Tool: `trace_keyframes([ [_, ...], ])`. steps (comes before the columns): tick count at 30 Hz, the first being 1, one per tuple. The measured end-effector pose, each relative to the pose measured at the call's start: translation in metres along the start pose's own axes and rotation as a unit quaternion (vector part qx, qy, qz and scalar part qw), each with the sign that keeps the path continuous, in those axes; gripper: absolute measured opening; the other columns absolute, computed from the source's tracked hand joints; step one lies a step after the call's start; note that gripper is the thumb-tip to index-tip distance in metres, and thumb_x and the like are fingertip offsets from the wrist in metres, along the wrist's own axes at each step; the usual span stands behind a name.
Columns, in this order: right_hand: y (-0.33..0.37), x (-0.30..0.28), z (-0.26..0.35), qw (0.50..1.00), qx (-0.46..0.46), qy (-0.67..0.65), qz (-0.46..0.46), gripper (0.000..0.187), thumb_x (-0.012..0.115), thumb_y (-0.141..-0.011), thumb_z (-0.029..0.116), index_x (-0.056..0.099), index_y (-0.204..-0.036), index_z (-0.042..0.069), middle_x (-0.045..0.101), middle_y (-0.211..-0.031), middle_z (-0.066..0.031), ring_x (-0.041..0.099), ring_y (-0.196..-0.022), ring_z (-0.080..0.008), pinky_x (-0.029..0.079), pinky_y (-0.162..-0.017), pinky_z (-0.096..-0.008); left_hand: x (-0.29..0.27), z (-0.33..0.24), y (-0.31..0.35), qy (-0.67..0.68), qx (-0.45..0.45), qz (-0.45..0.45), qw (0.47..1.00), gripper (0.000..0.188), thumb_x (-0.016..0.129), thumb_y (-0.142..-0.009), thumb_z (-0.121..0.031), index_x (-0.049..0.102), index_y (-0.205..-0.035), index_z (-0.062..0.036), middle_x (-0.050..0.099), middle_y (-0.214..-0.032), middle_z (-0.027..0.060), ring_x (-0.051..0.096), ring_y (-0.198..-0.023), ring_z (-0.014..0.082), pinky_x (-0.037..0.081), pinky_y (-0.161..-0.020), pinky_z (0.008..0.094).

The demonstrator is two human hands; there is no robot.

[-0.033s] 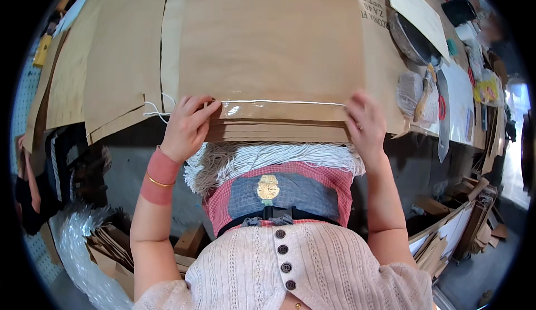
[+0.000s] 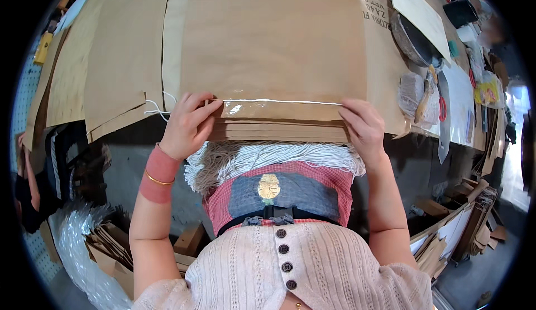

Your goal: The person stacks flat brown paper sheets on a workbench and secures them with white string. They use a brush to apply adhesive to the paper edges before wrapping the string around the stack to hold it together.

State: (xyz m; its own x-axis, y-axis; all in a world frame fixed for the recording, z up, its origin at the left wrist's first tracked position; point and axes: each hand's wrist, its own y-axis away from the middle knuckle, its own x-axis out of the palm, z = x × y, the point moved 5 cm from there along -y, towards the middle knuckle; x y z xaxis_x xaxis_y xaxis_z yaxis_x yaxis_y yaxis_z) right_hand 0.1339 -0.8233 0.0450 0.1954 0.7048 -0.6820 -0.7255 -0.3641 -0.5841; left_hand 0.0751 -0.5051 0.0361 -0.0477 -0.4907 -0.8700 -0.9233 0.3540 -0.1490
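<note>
Bearing dark slanted print (image 2: 375, 9) near its upper right: brown paper (image 2: 273, 47). White string (image 2: 279, 101) runs straight along paper's near edge, between hands. Left hand (image 2: 192, 123), pink band (image 2: 162, 167) at wrist: grip narrow, fingertips pinching string, loose ends trailing leftward. Right hand (image 2: 364, 121): thumb and fingers pinching string's right end. Forearms reaching forward, hands angled inward.

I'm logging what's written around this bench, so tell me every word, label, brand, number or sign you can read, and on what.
Brown paper: dark capitals and digits, partly legible, but I don't copy printed text.
Gold emblem on blue cloth: markings too small to read.
Yellow packet: too blurred.
</note>
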Motion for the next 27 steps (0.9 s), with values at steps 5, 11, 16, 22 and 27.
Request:
trace_keyframes([
  [5, -0.002, 0.012, -0.037, 0.919, 0.265, -0.237, 0.173, 0.003, 0.064, -0.079, 0.000, 0.066, -0.080, 0.001, 0.063, -0.078, -0.0049, 0.059, -0.068, -0.0139, 0.047, -0.060, -0.0274, -0.019, 0.008, -0.013, 0.091, -0.043, 0.012, 0.995, 0.031, 0.071, -0.074, -0.013, 0.063, -0.100, 0.0015, 0.056, -0.090, 0.0117, 0.054, -0.082, 0.0235, 0.045, -0.072, 0.0332],
  [11, -0.005, 0.030, -0.036, 0.956, 0.268, -0.022, 0.118, 0.011, 0.069, -0.077, 0.010, 0.065, -0.083, 0.002, 0.060, -0.072, -0.0049, 0.057, -0.062, -0.0180, 0.046, -0.057, -0.0294, 0.002, 0.038, -0.016, 0.061, -0.218, -0.079, 0.971, 0.016, 0.068, -0.078, -0.009, 0.059, -0.077, 0.0039, 0.059, -0.072, 0.0136, 0.058, -0.066, 0.0254, 0.045, -0.059, 0.0332],
  [16, 0.002, 0.033, -0.021, 0.973, 0.138, 0.179, 0.040, 0.030, 0.066, -0.079, 0.011, 0.061, -0.107, 0.003, 0.061, -0.096, -0.0101, 0.058, -0.083, -0.0247, 0.047, -0.072, -0.0368, 0.007, 0.011, -0.019, -0.183, -0.306, -0.087, 0.930, 0.018, 0.055, -0.084, -0.013, 0.052, -0.098, -0.0025, 0.058, -0.086, 0.0162, 0.059, -0.077, 0.0350, 0.045, -0.069, 0.0463],
  [22, -0.002, 0.104, 0.078, 0.960, -0.031, 0.083, 0.264, 0.069, 0.058, -0.085, 0.034, 0.034, -0.135, -0.006, 0.031, -0.145, -0.0194, 0.025, -0.136, -0.0341, 0.017, -0.113, -0.0438, 0.057, -0.056, -0.032, -0.166, -0.082, 0.035, 0.982, 0.080, 0.062, -0.078, -0.033, 0.027, -0.139, 0.0057, 0.029, -0.144, 0.0236, 0.025, -0.136, 0.0345, 0.017, -0.113, 0.0451],
  [27, 0.020, 0.040, 0.012, 0.963, 0.163, 0.143, 0.163, 0.087, 0.062, -0.082, 0.042, 0.020, -0.140, -0.008, 0.021, -0.145, -0.0292, 0.021, -0.137, -0.0378, 0.017, -0.112, -0.0454, 0.028, -0.005, 0.004, -0.191, -0.169, -0.028, 0.967, 0.083, 0.062, -0.082, -0.040, 0.024, -0.139, 0.0081, 0.028, -0.144, 0.0260, 0.024, -0.136, 0.0376, 0.020, -0.112, 0.0432],
])
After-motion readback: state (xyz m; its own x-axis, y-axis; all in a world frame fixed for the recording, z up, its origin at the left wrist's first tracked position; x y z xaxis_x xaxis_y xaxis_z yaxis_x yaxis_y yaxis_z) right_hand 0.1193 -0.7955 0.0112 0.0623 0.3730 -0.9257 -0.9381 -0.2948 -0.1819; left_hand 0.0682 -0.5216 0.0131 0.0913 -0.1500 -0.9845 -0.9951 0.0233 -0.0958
